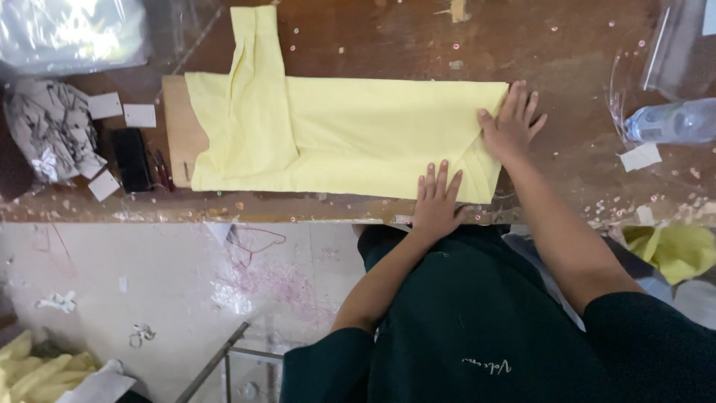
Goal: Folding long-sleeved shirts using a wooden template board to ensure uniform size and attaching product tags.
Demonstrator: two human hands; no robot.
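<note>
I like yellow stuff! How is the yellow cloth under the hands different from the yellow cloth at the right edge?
The yellow cloth on the table is spread flat and folded into a long neat shape; the yellow cloth at the right edge is bunched up and crumpled. The flat one lies on the wooden table with the left hand and right hand pressing on it; the crumpled one sits lower, off the table, with no hand touching it. Both are the same pale yellow.

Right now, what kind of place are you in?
Probably a garment packing workshop: a folded yellow garment lies on a worn wooden table, with clear plastic bags and more yellow cloth nearby.
</note>
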